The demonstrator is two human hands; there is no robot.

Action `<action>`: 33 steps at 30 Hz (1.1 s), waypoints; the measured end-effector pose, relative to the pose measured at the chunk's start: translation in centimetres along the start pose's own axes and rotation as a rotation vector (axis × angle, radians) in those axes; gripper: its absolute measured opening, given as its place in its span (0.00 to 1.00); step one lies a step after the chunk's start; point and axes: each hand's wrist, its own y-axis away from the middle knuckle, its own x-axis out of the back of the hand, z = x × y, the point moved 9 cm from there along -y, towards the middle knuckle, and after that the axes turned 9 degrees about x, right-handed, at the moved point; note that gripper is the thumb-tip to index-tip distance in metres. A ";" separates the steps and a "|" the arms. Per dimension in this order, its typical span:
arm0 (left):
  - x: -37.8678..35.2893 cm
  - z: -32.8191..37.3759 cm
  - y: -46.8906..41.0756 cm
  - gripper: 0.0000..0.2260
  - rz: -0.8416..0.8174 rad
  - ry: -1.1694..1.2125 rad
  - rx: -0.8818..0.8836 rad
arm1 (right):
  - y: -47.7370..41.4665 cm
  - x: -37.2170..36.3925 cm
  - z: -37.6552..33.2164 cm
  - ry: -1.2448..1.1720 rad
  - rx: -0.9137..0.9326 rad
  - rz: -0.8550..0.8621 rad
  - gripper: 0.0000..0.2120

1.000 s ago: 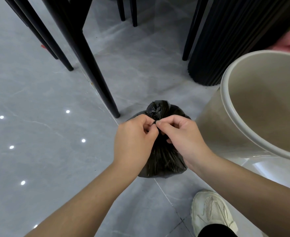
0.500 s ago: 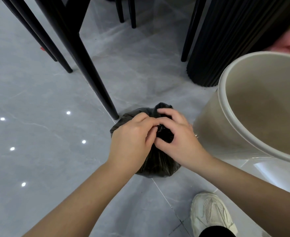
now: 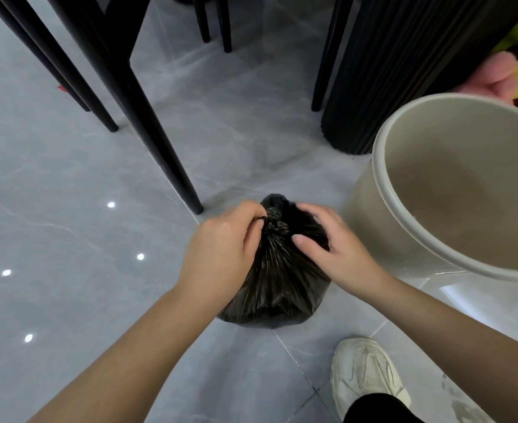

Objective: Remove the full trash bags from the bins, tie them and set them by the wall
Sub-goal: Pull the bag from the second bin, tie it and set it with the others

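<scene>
A small full black trash bag (image 3: 277, 288) sits on the grey tiled floor, its neck gathered into a knot at the top. My left hand (image 3: 221, 251) pinches the plastic at the knot's left side. Spread fingers of my right hand (image 3: 334, 248) rest on the bag's right shoulder, gripping nothing. A beige bin (image 3: 453, 190) stands just right of the bag, with no liner inside.
Black chair legs (image 3: 160, 141) come down to the floor just left of and behind the bag. A black ribbed column (image 3: 398, 71) stands behind the bin, with plush toys (image 3: 505, 77) beside it. My white shoe (image 3: 367, 374) is at the bottom right.
Both hands were pinching the bag's neck together at the top. Now the right hand has let go and opened on the bag's side; the left still holds the knot.
</scene>
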 end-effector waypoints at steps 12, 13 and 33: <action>3.1 1.6 0.6 0.04 0.036 0.002 0.074 | -0.2 1.4 -4.0 -0.129 0.027 -0.065 0.27; 4.5 2.0 0.6 0.04 0.037 0.019 0.087 | -0.6 1.3 -6.5 -0.101 0.083 -0.119 0.28; 40.1 10.2 4.3 0.06 0.054 0.233 0.501 | -6.8 6.9 -44.9 -0.069 0.200 -0.212 0.07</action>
